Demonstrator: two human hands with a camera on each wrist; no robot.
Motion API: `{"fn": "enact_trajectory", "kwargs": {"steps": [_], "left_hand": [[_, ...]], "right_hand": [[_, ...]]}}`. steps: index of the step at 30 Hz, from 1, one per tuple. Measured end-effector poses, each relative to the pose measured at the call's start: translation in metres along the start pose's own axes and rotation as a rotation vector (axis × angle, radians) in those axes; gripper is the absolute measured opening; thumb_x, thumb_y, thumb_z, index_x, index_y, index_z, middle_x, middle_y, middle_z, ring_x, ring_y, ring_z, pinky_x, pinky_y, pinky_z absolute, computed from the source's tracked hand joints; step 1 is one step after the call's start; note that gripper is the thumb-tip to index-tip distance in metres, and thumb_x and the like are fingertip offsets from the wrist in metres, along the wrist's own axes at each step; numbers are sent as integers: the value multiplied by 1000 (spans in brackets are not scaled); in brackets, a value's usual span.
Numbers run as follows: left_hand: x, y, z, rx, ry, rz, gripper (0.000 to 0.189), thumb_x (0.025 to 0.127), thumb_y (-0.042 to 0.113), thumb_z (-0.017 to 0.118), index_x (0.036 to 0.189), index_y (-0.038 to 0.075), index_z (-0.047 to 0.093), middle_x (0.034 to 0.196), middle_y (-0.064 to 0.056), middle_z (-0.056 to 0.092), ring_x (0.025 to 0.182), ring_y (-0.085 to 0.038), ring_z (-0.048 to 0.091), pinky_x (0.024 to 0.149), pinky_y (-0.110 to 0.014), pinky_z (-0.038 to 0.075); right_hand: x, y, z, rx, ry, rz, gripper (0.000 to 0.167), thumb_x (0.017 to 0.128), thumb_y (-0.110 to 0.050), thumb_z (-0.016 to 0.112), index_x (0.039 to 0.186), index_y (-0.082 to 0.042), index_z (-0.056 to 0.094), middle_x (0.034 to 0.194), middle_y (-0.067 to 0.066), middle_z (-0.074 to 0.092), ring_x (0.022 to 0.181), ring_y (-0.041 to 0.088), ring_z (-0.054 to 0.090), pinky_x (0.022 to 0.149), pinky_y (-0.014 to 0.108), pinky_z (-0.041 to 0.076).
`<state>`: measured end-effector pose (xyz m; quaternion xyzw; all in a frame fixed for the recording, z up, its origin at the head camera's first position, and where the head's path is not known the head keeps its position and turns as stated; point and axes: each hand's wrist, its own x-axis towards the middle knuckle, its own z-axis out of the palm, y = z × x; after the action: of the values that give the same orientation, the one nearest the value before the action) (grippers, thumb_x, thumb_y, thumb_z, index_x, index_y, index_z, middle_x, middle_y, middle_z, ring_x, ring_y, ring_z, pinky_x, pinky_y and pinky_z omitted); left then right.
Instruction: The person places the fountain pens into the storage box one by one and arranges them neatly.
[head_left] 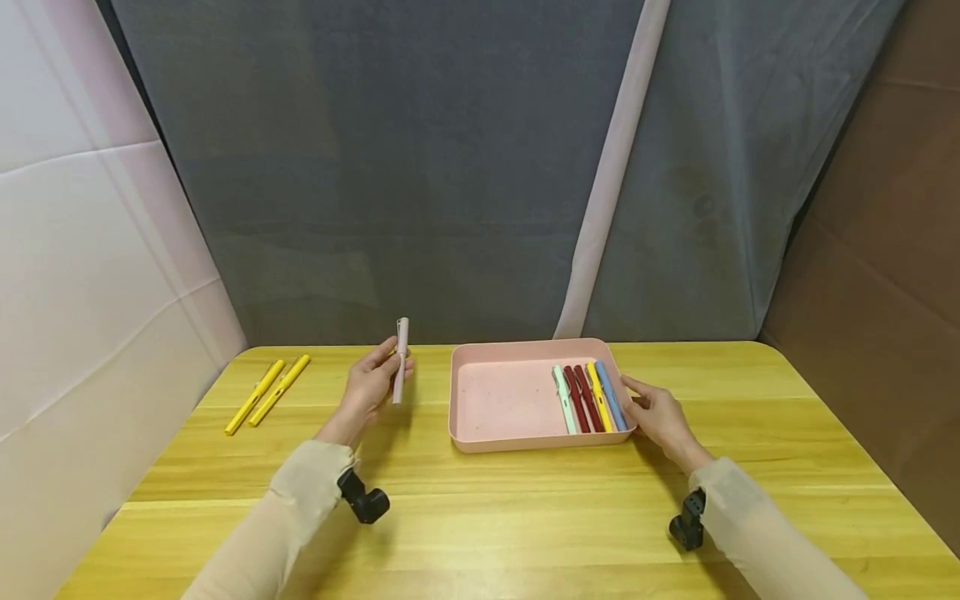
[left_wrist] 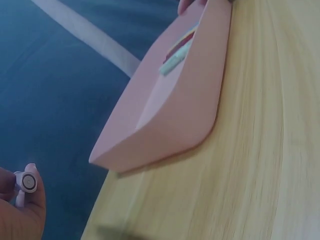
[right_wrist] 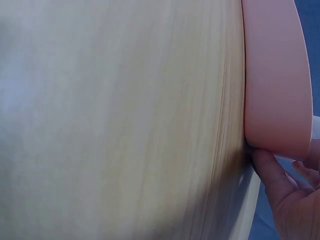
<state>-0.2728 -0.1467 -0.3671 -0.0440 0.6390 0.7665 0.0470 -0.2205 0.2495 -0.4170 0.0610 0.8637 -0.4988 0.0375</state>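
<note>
The left hand (head_left: pixel 369 385) pinches a pale pink capped pen (head_left: pixel 402 358) between its fingers, raised over the tabletop (head_left: pixel 510 517) and to the left of the pink tray (head_left: pixel 498 400). The clip end of this pen points away from the person, as in the row within the tray: mint green pen (head_left: pixel 565 400), two dark red pens (head_left: pixel 583 402), yellow pen (head_left: pixel 599 396) and blue pen (head_left: pixel 611 396). Keeping this direction would, I think, suit the row well.

The fingers of the right hand (head_left: pixel 663 418) hold the tray at its right end; how firmly, I cannot say well from these views. A light, steady hold there should be enough, because pressing hard might tilt the tray.

Any lowering beside the mint green pen is better done gently, with the pen above the tray's left wall first, then laid parallel. Two more yellow pens (head_left: pixel 279 391) lie apart at the left.
</note>
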Motion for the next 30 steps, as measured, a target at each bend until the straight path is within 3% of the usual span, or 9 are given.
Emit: {"fn": "enact_trajectory", "kwargs": {"steps": [17, 24, 30], "left_hand": [[-6, 1, 35, -85, -67, -8, 47, 101, 3, 35, 147, 1, 26, 135, -24, 41, 81, -1, 62, 77, -14, 51], [-8, -3, 49, -100, -85, -12, 48, 99, 2, 40, 146, 1, 29, 140, -28, 38, 79, 0, 62, 77, -15, 51], [-12, -5, 57, -112, -99, -29, 49, 97, 1, 46, 145, 3, 33, 113, -7, 59, 77, -1, 64, 76, -17, 52]], "right_hand": [[-1, -2, -1, -10, 3, 6, 51, 97, -6, 46, 146, -6, 30, 143, 29, 36, 123, 40, 46, 90, 43, 49], [-1, -1, -1, 3, -3, 11, 51, 97, -5, 46, 146, -6, 30, 143, 29, 36, 123, 41, 46, 90, 43, 48], [0, -1, 0, 9, -4, 20, 52, 97, -5, 46, 146, -6, 30, 144, 28, 34, 125, 41, 45, 92, 44, 46]]}}
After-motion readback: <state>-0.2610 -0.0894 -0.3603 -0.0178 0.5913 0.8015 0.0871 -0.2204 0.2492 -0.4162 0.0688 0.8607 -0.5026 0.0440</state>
